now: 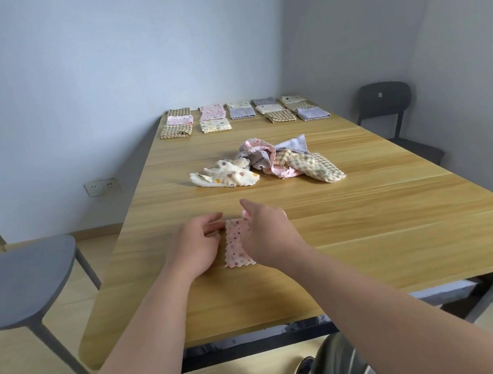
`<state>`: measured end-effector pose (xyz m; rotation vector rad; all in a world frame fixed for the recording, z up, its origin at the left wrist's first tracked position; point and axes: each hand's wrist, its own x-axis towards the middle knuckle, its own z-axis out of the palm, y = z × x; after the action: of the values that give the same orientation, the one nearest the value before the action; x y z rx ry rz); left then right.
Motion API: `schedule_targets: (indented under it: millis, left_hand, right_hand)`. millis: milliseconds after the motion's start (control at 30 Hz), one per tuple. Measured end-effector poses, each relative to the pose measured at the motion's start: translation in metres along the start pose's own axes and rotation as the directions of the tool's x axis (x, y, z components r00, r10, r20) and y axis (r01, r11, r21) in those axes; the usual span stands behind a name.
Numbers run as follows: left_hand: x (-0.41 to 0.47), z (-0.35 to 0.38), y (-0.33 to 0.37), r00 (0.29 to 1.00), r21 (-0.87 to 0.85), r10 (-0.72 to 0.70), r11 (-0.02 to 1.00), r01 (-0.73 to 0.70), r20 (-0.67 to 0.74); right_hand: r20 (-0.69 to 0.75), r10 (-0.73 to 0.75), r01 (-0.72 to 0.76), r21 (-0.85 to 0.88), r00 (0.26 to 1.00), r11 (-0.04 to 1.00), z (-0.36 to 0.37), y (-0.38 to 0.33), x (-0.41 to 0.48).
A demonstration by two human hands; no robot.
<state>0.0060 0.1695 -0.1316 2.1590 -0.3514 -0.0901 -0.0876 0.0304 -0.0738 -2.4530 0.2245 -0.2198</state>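
A small pink dotted cloth (235, 247) lies folded into a narrow strip on the wooden table (372, 232), close in front of me. My left hand (195, 248) holds its left edge, fingers curled at the far corner. My right hand (266, 234) covers the cloth's right side and pinches a pink fold near the far end. Further out sits a loose heap of unfolded cloths (267, 161): cream dotted, pink, lilac and checked.
Several folded cloths (241, 114) lie in rows along the table's far end by the wall. A grey chair (21, 282) stands left of the table, a dark chair (387, 113) to the right. My leg and shoe (315, 370) show below the near edge.
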Motion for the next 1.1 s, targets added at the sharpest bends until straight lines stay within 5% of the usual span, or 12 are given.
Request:
schedule_targets:
  millis: [267,500,700,800,967,1100]
  left_hand:
    - [0.002,0.001,-0.003,1.000,-0.039,0.015,0.999,-0.014,0.011]
    - [0.000,0.002,0.002,0.999,-0.083,0.026,0.996,-0.028,-0.022]
    - [-0.002,0.001,0.000,0.995,-0.030,0.096,0.995,-0.096,-0.017]
    - [-0.005,0.000,0.003,0.991,-0.033,0.134,0.991,-0.133,0.025]
    - [-0.015,0.003,0.014,0.905,0.271,0.413,0.863,-0.426,0.105]
    - [-0.017,0.010,0.015,0.874,0.439,0.408,0.756,-0.486,0.266]
  right_hand:
    - [-0.009,-0.017,0.016,-0.058,1.000,0.998,0.017,-0.002,0.009]
    - [0.076,0.007,-0.015,0.107,0.997,0.994,0.015,0.004,0.006]
    - [-0.215,-0.030,0.080,0.229,0.976,0.970,-0.007,0.023,0.006]
    - [-0.283,0.011,0.030,0.140,0.959,0.990,-0.022,0.048,0.012]
    - [-0.188,-0.007,0.003,-0.021,0.982,1.000,-0.024,0.087,0.010]
    - [-0.184,-0.047,0.046,-0.012,0.982,0.999,-0.021,0.093,0.007]
